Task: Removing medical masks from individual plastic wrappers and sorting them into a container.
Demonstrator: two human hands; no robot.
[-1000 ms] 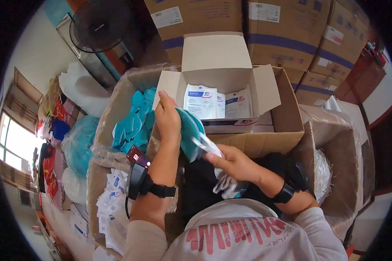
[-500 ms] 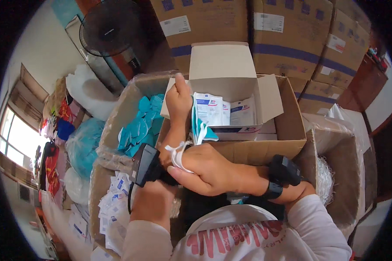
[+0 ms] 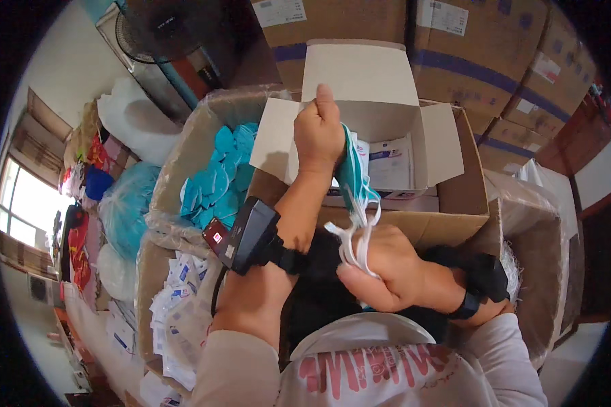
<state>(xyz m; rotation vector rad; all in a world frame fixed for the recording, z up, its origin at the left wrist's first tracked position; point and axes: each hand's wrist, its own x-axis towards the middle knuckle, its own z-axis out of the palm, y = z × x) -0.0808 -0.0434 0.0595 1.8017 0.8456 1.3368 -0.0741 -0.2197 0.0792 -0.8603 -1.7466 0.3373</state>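
Observation:
In front of me, over the near part of an open white carton (image 3: 442, 156), my left hand (image 3: 321, 136) is closed with the thumb pointing up. It grips one end of a teal face mask (image 3: 350, 173), which hangs down from the fist's right side. White elastic straps (image 3: 368, 197) run from the mask's lower end toward me. My right hand (image 3: 381, 268) is closed around these straps, with loops sticking out beside the thumb. Packed white sachets (image 3: 391, 163) stand inside the carton, partly hidden by the mask and left hand.
The carton rests on a larger brown box (image 3: 468, 197). To the left, a lined box holds many teal mask pieces (image 3: 217, 176); another below it holds white sachets (image 3: 176, 305). White strap material (image 3: 511, 271) lies in the right box. Stacked cardboard boxes (image 3: 478, 61) rise behind.
My right hand has come away from the left wrist, toward the right and nearer to me, with the straps. The left fist appears farther right, and the view has shifted slightly.

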